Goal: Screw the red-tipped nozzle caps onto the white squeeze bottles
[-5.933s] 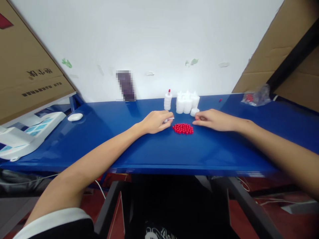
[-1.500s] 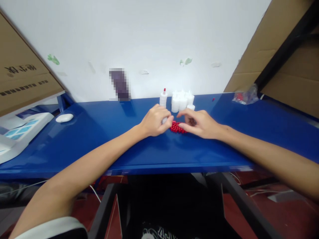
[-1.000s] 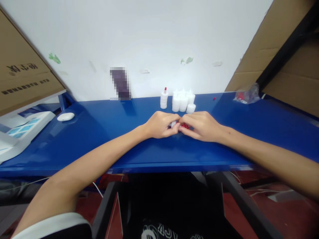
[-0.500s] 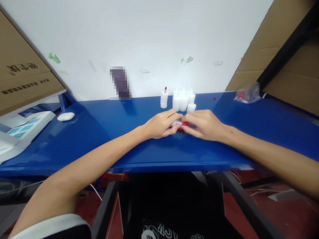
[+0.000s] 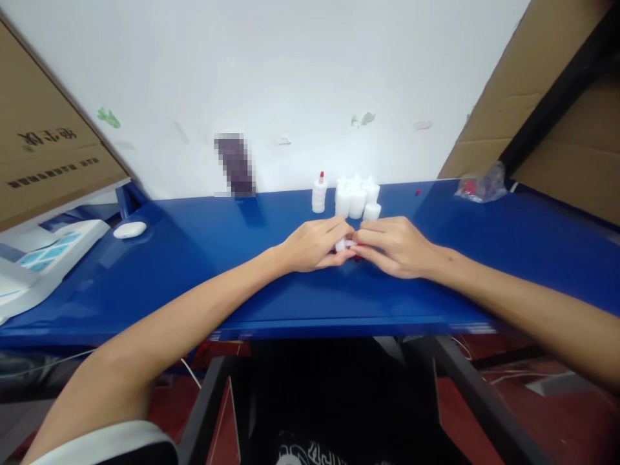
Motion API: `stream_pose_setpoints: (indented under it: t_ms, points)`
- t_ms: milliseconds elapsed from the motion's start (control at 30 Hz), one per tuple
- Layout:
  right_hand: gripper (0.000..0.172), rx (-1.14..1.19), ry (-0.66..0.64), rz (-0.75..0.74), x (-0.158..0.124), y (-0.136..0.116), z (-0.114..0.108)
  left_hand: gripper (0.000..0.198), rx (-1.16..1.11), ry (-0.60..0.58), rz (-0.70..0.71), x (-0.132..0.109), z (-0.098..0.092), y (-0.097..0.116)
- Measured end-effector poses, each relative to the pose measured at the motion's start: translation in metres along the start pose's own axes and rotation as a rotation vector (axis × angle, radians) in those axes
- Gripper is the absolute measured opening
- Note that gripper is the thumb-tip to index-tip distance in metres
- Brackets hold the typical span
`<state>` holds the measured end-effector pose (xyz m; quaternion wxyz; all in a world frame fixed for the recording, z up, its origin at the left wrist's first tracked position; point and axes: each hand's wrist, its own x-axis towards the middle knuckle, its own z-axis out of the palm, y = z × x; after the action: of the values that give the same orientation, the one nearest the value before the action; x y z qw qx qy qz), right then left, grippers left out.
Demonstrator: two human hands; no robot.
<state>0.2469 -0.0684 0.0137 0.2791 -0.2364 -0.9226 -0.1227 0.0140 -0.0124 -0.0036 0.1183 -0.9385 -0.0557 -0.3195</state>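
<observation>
Near the middle of the blue table, my left hand (image 5: 320, 244) is closed around a small white squeeze bottle (image 5: 340, 245). Its nozzle points right, and my fingers hide most of its body. My right hand (image 5: 394, 247) pinches at the nozzle's end, where a little red tip cap (image 5: 358, 245) shows between thumb and fingers. More red caps (image 5: 357, 258) lie under the hands, largely covered. Behind them stands a white bottle with a red tip (image 5: 318, 195), beside a cluster of white bottles (image 5: 357, 199). One short white bottle (image 5: 372, 212) sits at the cluster's front right.
A clear bag with red pieces (image 5: 479, 185) lies at the back right; one red piece (image 5: 418, 192) is nearer the middle. To the left are a white rounded object (image 5: 130, 230) and a white device (image 5: 62, 252). Cardboard (image 5: 489, 110) flanks the white wall.
Both hands stay together, shifted slightly. The right fingers now cover more of the red cap, and more of the bottle's white part shows between the left fingers.
</observation>
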Motion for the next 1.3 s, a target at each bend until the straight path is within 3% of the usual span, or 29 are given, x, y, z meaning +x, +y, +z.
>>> stream_pose_setpoints:
  t_ms: [267,500,600,733,967,1167,1300]
  points:
    - [0.034,0.107,-0.026,0.008,0.003,0.001,-0.006,0.047,0.085,0.011,0.057,0.005,-0.002,0.001]
    - [0.049,0.357,-0.063,0.265,0.003,0.004,-0.008,0.034,0.315,-0.047,0.149,0.000,-0.013,-0.015]
    - [0.051,0.413,-0.141,0.367,0.000,0.009,-0.012,0.029,0.316,-0.035,0.060,-0.008,-0.021,-0.026]
    - [0.046,0.391,-0.286,0.391,-0.002,0.017,-0.013,0.028,0.246,-0.046,-0.071,-0.015,-0.024,-0.034]
    - [0.028,0.287,-0.349,0.503,-0.007,0.037,-0.014,0.032,0.235,-0.103,-0.051,-0.012,-0.021,-0.029]
    - [0.043,0.224,-0.465,0.544,-0.009,0.041,-0.013,0.038,0.177,-0.237,-0.121,-0.013,-0.022,-0.029]
    - [0.040,0.202,-0.527,0.550,-0.007,0.038,-0.015,0.041,0.115,-0.305,-0.196,-0.014,-0.023,-0.029]
